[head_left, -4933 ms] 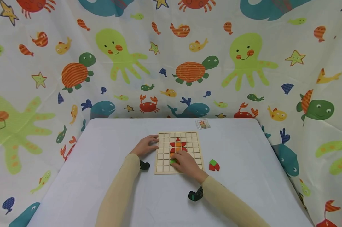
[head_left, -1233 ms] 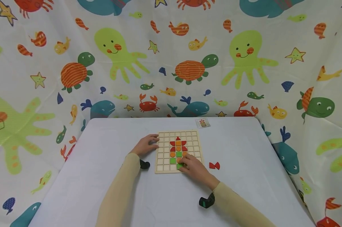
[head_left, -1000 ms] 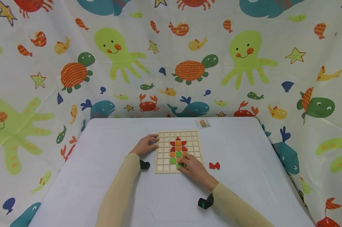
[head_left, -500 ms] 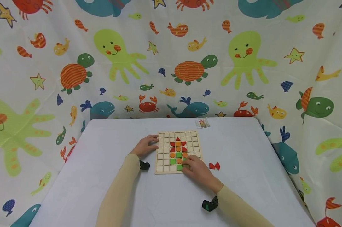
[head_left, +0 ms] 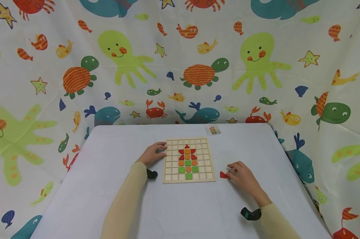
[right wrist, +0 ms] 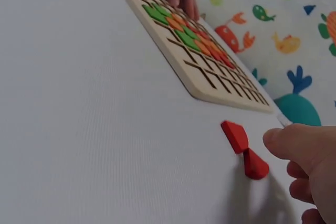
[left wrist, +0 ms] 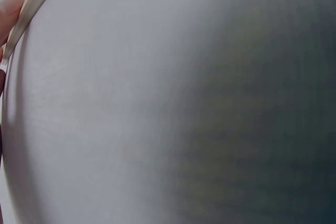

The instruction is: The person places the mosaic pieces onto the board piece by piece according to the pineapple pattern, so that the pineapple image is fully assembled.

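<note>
A wooden grid board (head_left: 172,177) lies on the table, bearing green squares, orange discs, an orange square and red pieces set in a flower-like figure. My left hand (head_left: 151,154) rests at the board's left edge, its fingertips touching the rim; the left wrist view catches only some fingers (left wrist: 8,17) at the border. Right of the board, my right hand (head_left: 242,177) hovers over two small red pieces (right wrist: 235,136). From the right wrist, thumb (right wrist: 294,142) and loosely bent fingers stand apart from the pieces, with nothing held. In the head view my fingers partly cover one of them.
A small printed card (head_left: 213,129) with a flower picture lies behind the board at the right. The white table (head_left: 117,139) ends at a curtain (head_left: 174,66) printed with sea animals. Black wrist cameras (head_left: 251,214) sit on both wrists.
My right hand has left the board's lower right and moved right to the red pieces. The green square once beside them is gone from there; the board shows more green squares. My left hand stays.
</note>
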A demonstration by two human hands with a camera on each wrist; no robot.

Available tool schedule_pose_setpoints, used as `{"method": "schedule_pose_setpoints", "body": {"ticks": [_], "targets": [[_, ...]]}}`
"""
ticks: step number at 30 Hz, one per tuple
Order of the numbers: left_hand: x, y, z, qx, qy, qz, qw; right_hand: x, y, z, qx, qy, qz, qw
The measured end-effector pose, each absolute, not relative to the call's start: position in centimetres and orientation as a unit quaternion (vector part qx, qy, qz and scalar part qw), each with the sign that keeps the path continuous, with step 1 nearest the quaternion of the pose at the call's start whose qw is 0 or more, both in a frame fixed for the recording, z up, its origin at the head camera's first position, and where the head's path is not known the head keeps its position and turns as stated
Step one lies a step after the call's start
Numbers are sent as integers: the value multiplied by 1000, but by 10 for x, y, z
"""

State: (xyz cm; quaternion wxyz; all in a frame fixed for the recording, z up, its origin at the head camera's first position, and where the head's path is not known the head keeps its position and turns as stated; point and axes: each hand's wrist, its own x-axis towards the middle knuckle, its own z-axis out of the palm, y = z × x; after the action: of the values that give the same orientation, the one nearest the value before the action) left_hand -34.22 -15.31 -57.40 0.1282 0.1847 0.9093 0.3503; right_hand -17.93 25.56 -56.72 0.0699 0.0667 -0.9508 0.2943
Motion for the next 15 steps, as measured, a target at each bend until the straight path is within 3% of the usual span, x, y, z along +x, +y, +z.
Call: {"method": "schedule_pose_setpoints", "body": {"ticks": [15], "targets": [[-340, -152, -570, 188, 912, 344, 122, -166, 277, -577, 64, -954, 290, 51]]}}
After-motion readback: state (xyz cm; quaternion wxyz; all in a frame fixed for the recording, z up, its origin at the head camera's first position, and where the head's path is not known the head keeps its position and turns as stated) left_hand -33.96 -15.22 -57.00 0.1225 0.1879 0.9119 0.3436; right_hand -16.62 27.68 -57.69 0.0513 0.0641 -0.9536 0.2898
